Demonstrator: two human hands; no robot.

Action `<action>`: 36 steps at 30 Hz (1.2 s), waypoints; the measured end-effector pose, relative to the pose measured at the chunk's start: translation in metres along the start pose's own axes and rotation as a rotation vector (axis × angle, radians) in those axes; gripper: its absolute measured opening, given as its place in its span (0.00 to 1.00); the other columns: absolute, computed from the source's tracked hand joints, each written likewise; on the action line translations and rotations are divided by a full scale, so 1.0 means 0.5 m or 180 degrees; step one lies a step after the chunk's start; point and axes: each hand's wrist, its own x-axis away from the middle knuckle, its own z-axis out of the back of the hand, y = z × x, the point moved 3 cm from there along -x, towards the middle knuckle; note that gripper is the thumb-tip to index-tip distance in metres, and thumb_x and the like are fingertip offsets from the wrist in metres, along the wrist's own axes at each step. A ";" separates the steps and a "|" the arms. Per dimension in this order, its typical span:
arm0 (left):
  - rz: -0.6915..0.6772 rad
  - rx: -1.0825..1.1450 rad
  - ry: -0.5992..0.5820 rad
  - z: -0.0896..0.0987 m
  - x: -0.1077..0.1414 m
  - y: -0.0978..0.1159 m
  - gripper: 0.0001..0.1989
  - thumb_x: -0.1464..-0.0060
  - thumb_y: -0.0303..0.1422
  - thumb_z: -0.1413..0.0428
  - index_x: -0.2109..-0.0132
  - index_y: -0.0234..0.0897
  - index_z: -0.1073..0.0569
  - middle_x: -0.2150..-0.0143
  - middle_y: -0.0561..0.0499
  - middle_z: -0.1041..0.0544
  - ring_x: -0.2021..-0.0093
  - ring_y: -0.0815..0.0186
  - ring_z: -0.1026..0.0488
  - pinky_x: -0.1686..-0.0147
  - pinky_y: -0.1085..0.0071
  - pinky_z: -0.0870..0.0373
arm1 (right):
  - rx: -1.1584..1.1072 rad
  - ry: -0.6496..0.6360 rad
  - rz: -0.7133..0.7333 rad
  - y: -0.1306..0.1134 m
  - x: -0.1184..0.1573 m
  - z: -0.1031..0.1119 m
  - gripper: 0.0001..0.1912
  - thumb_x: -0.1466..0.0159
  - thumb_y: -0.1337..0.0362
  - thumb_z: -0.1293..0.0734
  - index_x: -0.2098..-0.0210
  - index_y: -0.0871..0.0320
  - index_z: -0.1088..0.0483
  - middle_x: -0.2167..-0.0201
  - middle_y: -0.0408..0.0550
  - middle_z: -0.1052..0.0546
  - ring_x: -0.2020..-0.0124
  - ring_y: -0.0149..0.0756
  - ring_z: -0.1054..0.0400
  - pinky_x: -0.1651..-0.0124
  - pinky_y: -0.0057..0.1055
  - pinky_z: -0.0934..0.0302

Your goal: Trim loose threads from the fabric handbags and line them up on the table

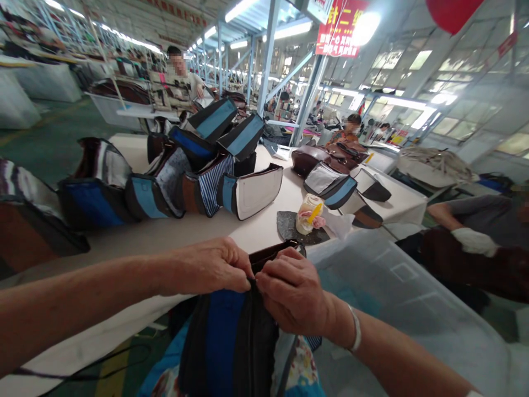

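**Hall:** I'm looking down a long garment workshop, with blue-grey steel columns (268,55) and a red hanging banner (341,27) beyond the landmark below.

**Landmark:** long white work table (136,245), directly ahead of me.

**Rest:** Row of black-and-blue fabric bags (210,165) on the table's far left. Glossy brown leather bags (308,160) on its far right. Dark grey felt mat (289,229) near its front edge, with a wrapped bundle (309,215) on top. Clear plastic tub (397,292) at the table's near right corner.

**People:** Co-worker in a grey shirt (475,212) sits right of the table, white-gloved hand (474,241) on dark brown material (467,264). Another co-worker (188,80) stands beyond the far end.

**Thing:** Black-and-blue fabric bag with a dark brown top edge (225,336), just below the table's near edge, on floral cloth (300,366). Long axis runs roughly upright, from the top edge down toward my lap.

**Hands:** Left hand (210,267) comes in from the left, right hand (291,292) from the right, with a silver bangle (354,329) on that wrist. Both are equally near the bag's top edge.

**Grip:** Hands together, both pinched on that edge at the dark centre seam. Fingertip contact is partly hidden.

**In the way:** Tub sits just right of my right hand, under that forearm.
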 end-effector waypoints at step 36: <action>-0.0593 -0.0184 -0.0336 0.051 0.018 0.008 0.21 0.35 0.49 0.45 0.62 0.35 0.22 0.53 0.46 0.29 0.65 0.66 0.29 0.70 0.74 0.28 | -0.3025 -0.1513 -0.2464 0.047 -0.012 -0.001 0.29 0.30 0.41 0.36 0.74 0.59 0.42 0.76 0.38 0.47 0.74 0.26 0.56 0.74 0.27 0.60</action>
